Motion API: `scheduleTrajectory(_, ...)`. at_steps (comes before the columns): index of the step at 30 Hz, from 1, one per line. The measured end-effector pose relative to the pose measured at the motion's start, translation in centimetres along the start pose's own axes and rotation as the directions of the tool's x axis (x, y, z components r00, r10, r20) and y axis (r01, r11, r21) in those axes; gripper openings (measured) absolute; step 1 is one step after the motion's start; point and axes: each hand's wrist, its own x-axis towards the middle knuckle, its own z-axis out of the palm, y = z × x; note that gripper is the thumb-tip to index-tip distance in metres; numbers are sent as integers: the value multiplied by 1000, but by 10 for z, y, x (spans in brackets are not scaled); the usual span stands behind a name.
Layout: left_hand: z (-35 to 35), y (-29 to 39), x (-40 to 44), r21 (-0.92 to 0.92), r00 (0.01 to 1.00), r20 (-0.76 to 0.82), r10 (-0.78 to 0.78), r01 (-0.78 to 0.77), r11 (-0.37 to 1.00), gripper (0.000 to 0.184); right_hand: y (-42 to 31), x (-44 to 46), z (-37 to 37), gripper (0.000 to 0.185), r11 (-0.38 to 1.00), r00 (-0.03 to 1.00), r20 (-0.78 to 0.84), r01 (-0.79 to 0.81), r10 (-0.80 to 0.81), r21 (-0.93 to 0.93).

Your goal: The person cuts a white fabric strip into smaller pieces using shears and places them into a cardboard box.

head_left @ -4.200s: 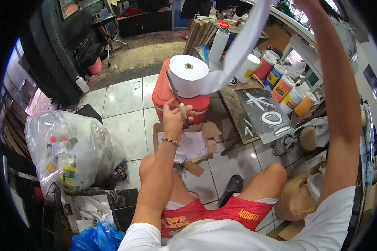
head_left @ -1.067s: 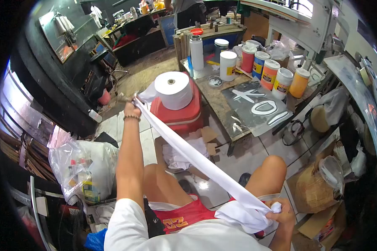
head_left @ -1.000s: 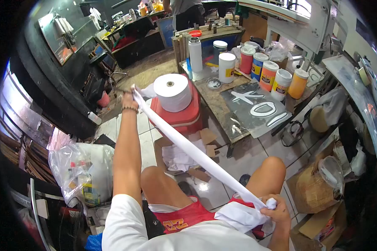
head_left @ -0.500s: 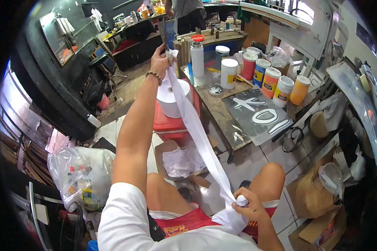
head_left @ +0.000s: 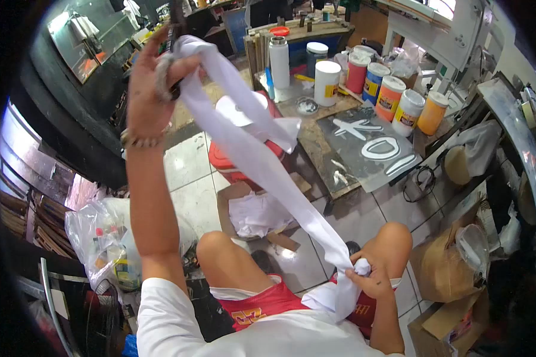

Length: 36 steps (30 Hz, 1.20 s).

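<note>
A long white cloth strip [head_left: 250,160] slants across the view between my two hands. My left hand [head_left: 152,89], raised at the upper left, is closed around its upper part and also around a dark, blade-like tool [head_left: 174,33], partly hidden and blurred. From there a free end of the strip hangs down and right, in front of the white round container [head_left: 235,110] on a red box [head_left: 223,160]. Near my knee, my right hand [head_left: 370,278] grips the lower part, with a bunched lump of cloth in its fingers. More white cloth lies across my lap.
A low table [head_left: 315,178] carries paint jars [head_left: 390,98], a white bottle [head_left: 279,62] and a dark sheet with white lettering [head_left: 366,146]. A cardboard box [head_left: 226,208] of white cloth sits on the floor. A clear plastic bag [head_left: 98,238] stands left; cardboard boxes stand right.
My left hand has come up, left and closer to the camera. The strip's upper part now folds over at that hand, with a free end hanging. My right hand has shifted slightly right and up.
</note>
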Motion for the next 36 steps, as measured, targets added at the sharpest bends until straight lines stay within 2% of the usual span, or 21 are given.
scheduleTrajectory(2,-5,28,-26,236,1000,4,-29,27,971,72,-13,7,1,20,1000,999,47,5,-5,6)
scheduleTrajectory(5,1,46,-49,280,997,42,-64,50,959,76,-19,16,5,18,1000,990,139,-1,0,7)
scheduleTrajectory(8,-9,30,-49,431,987,104,-121,65,900,73,-19,29,20,16,999,979,204,-7,-3,47)
scheduleTrajectory(10,-10,20,-38,578,970,138,-200,86,812,66,-26,45,32,17,990,955,276,131,-111,-52)
scheduleTrajectory(12,-32,-16,-12,659,965,111,-239,109,744,60,-41,61,51,18,981,944,295,176,-146,-76)
scheduleTrajectory(14,-48,-40,22,761,973,77,-220,85,643,61,-60,80,71,20,968,931,314,230,-188,-102)
scheduleTrajectory(16,-70,-70,62,872,993,98,71,-120,475,64,-79,99,89,20,883,841,342,466,-419,-64)
scheduleTrajectory(17,-70,-66,75,872,993,95,75,-119,475,64,-88,107,95,20,881,840,343,469,-421,-67)
scheduleTrajectory(19,-63,-54,94,875,995,0,-104,50,481,62,-104,118,107,17,801,773,388,584,-501,-130)
scheduleTrajectory(21,-59,-63,94,881,992,33,120,-85,465,52,-116,129,119,17,772,754,347,625,-558,-117)
scheduleTrajectory(22,-84,-95,112,922,991,107,84,-131,364,63,-121,136,123,17,737,729,299,667,-616,-108)
scheduleTrajectory(25,-75,-123,92,940,987,47,-152,8,342,60,-135,173,128,16,725,749,208,662,-629,-192)
scheduleTrajectory(26,-72,-132,82,969,985,56,-161,-15,246,59,-136,188,131,16,725,750,208,661,-628,-195)
scheduleTrajectory(28,-68,-153,56,972,979,80,-189,-35,232,55,-129,221,138,16,771,786,75,617,-613,-157)
scheduleTrajectory(29,-63,-149,39,974,964,125,-235,-74,214,57,-120,231,143,16,767,783,69,620,-618,-161)
scheduleTrajectory(31,-51,-148,17,974,917,12,-400,80,212,61,-105,259,153,17,751,759,77,651,-646,-112)
scheduleTrajectory(32,-57,-162,8,955,928,43,-370,71,288,61,-95,268,159,17,743,757,84,652,-648,-150)
scheduleTrajectory(33,-51,-157,1,939,886,8,-464,153,308,67,-84,274,167,18,735,757,89,651,-647,-188)
scheduleTrajectory(34,-51,-161,-3,946,859,28,-511,142,291,67,-78,275,175,18,746,762,70,646,-644,-159)
scheduleTrajectory(35,-58,-178,-13,939,911,81,-404,66,337,66,-68,281,180,17,750,761,84,649,-643,-130)
scheduleTrajectory(36,-56,-174,-16,922,901,88,-426,89,378,66,-62,284,185,17,761,774,79,632,-628,-150)
